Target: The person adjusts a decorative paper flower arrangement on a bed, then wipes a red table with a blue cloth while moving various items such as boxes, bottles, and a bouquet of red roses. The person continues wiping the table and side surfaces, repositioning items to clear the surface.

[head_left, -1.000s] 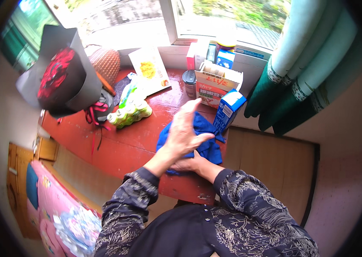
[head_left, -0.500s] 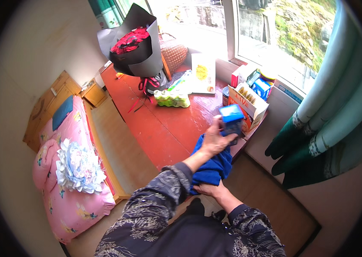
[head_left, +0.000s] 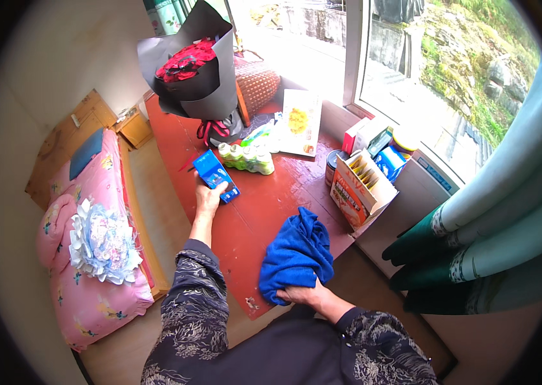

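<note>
In my left hand (head_left: 209,196) is a flat blue box (head_left: 215,176), gripped near its lower side with the thumb across it. It is over the left part of the red table (head_left: 255,218), close to a green-and-white pack of rolls or cans (head_left: 245,159). My right hand (head_left: 303,294) grasps the lower edge of a bunched blue cloth (head_left: 296,250) at the table's front edge. Most of that hand's fingers are hidden in the folds.
A rose bouquet (head_left: 187,77) in black wrapping stands at the far left of the table. Behind the pack leans a white box (head_left: 301,122). An orange-white carton (head_left: 354,192) and other boxes stand by the window. Left is a pink bed (head_left: 101,308); green curtains (head_left: 476,237) hang right.
My left hand has carried the blue box from beside the carton leftward across the table. My right hand still holds the blue cloth, which now lies spread more on the table's front.
</note>
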Demonstrator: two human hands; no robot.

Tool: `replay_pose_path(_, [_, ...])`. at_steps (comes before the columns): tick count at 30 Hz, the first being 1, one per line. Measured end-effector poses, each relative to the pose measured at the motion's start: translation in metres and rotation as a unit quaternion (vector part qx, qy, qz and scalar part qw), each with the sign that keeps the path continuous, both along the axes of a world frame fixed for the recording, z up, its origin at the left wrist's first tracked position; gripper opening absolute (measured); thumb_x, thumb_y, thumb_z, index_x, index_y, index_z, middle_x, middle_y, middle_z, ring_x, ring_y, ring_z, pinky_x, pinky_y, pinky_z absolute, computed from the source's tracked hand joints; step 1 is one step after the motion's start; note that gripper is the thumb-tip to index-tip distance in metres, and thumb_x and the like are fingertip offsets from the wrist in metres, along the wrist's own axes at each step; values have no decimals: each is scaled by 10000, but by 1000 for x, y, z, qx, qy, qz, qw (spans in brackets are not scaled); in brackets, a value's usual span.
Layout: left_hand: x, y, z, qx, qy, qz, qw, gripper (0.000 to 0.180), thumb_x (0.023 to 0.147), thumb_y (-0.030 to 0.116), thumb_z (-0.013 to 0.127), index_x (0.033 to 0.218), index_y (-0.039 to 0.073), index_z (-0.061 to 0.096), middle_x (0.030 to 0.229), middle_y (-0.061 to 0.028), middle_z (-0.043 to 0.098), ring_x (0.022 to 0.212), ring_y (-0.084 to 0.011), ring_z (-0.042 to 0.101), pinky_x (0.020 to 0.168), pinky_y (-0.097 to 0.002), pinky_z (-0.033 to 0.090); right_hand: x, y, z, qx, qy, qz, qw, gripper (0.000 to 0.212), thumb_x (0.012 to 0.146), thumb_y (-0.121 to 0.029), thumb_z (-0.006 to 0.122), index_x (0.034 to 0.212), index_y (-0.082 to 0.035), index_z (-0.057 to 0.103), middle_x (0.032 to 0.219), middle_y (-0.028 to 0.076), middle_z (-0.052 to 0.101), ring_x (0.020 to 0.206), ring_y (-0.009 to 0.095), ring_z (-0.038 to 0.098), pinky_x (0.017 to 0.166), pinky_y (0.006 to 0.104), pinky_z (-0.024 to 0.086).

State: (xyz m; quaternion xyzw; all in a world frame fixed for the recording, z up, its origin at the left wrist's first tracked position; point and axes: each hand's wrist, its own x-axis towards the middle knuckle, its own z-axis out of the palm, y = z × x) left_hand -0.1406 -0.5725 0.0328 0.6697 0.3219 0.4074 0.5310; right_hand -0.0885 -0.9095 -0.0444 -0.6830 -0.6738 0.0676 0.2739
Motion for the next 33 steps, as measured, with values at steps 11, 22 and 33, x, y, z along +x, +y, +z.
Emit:
replay_pose_path(11, [-14,-12,-59,32,14,28,999,861,706,66,744,1414,63,254,1345,-155,406,1254,-279,426,1044,-447,346,73,24,7,-93,3,-26,995,458,845,-498,529,1093,-128,635,1215,157,591,1157,357,531,1049,446,377])
replay_pose_path(22, [116,-181,118,340,70,-243,906,789,608,95,812,1320,82,473,1390,-185,392,1304,-362,388,1033,-432,407,74,26,11,-21,16,5,1000,354,839,-436,566,1031,-149,643,1114,135,634,1082,330,576,988,437,429])
replay_pose_path(33, [110,-154,122,434,-42,-241,867,251,669,-119,517,853,30,600,878,-138,650,822,-296,657,692,-345,540,85,-25,5,-22,-30,53,998,488,804,-451,591,1216,-188,581,1296,149,536,1238,369,468,1083,471,327])
